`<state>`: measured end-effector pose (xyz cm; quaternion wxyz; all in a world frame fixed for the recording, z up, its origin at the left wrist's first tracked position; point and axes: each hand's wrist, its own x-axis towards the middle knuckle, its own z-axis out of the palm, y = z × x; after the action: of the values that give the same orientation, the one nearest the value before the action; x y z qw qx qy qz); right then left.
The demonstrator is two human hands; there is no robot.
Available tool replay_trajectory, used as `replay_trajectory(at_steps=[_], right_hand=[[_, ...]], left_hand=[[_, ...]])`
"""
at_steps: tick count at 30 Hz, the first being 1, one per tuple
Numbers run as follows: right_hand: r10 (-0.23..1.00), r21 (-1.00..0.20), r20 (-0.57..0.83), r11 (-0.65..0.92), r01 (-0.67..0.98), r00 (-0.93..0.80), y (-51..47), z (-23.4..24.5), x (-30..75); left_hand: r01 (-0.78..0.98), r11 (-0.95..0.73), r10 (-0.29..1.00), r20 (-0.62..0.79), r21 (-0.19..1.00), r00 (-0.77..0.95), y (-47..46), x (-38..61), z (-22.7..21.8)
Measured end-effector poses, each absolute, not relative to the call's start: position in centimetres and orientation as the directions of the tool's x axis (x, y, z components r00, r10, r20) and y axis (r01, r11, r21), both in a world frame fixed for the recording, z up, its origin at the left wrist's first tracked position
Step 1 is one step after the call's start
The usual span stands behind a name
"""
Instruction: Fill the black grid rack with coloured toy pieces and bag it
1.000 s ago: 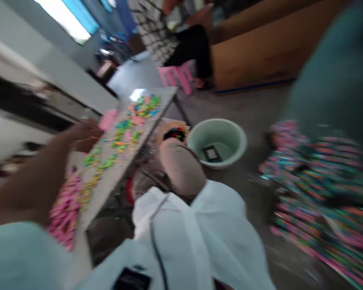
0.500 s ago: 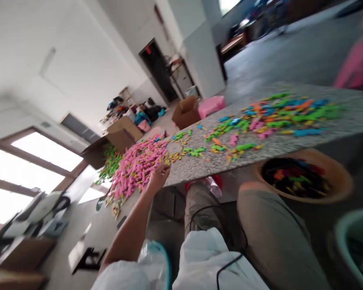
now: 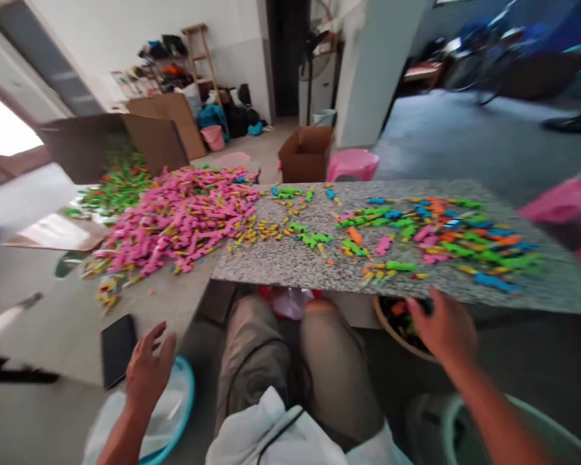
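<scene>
I sit at a speckled grey tabletop strewn with small plastic pieces. A big pink pile lies at the left, and mixed green, blue and orange pieces lie at the right. My left hand hovers low at the left with fingers spread, above a blue-rimmed container lined with clear plastic and next to a black phone. My right hand reaches under the table edge over a tan bowl of coloured pieces. Its fingers are blurred.
A green pile and an open cardboard box sit at the far left. A brown carton and a pink stool stand on the floor beyond. A pale green tub sits at my lower right. My knees are under the table.
The view has swung from the floor at the right to the table. My left hand has left the pink pile and dropped beside the phone. My right hand has come into view at the bowl.
</scene>
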<state>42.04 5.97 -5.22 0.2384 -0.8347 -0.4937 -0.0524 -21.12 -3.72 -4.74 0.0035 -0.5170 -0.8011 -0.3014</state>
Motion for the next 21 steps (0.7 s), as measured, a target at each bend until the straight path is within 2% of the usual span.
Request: replay_trajectory(at_steps=[2,4,9,13,16,18,21], right_hand=[[0.832,-0.274,0.211,-0.454,0.848,0.513,8.2,-4.7,41.8],[0.738,-0.275,0.135,-0.613,0.741,0.661,10.8,-4.8,40.0],[0.724,-0.277,0.191,-0.608,0.744,0.663,14.4,-5.7,35.2],[0.77,-0.354,0.172,-0.533,0.768,0.614,16.7,-5.7,32.3],[0.802,-0.414,0.18,-0.464,0.783,0.57,19.7,-5.6,29.6],[0.84,-0.465,0.239,-0.342,0.817,0.487,21.5,-5.8,28.1],[0.86,-0.521,0.408,-0.056,0.852,0.306,22.5,-6.4,28.2]], left_hand=[[0.866,0.151,0.892,0.312,0.477,-0.327,0.2,-18.8,-5.3],[0.887,0.0,0.929,0.328,0.462,-0.17,4.7,-15.8,-5.2],[0.884,-0.281,0.933,0.322,0.374,0.16,15.0,-7.5,-5.8],[0.855,-0.396,0.91,0.267,0.335,0.317,19.9,-0.4,-7.4],[0.842,-0.413,0.904,0.265,0.348,0.334,21.7,3.8,-8.2],[0.838,-0.404,0.906,0.286,0.368,0.311,22.7,5.2,-8.4],[0.817,-0.43,0.889,0.337,0.385,0.309,25.6,5.5,-8.1]])
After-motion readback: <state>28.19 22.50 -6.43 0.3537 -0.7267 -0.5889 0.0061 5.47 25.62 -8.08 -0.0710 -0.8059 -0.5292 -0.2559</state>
